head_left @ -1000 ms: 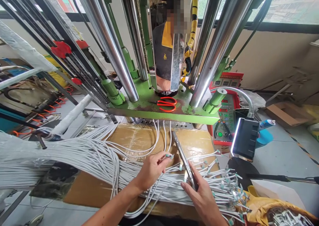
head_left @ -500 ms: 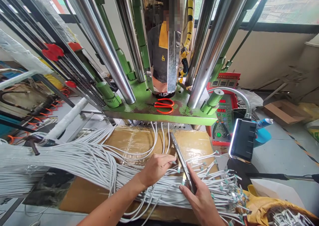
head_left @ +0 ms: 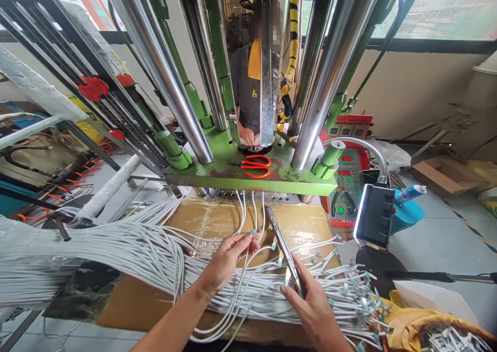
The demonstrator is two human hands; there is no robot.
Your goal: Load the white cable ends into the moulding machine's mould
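My left hand (head_left: 227, 259) pinches a white cable close to its small teal-tipped connector (head_left: 253, 232). My right hand (head_left: 310, 300) grips the lower end of a narrow dark metal bar (head_left: 285, 251), which stands tilted on its edge. Several cable ends with teal and brass-coloured parts sit along the bar's left side. Under both hands lies a thick bundle of white cables (head_left: 151, 253), its connector ends (head_left: 361, 295) fanned out at the right. Several cables run from beneath the green press plate (head_left: 217, 173) toward me.
Orange-handled scissors (head_left: 256, 163) lie on the press plate. Right of the press stand a red control box (head_left: 345, 186) with pliers on it and a lamp (head_left: 375, 217) on a flexible neck. A yellow bag (head_left: 411, 321) is at lower right. Brown cardboard (head_left: 217, 217) lies under the cables.
My left hand has moved away from the metal bar, left and slightly up, and now holds a cable end up. My right hand keeps the bar in nearly the same place.
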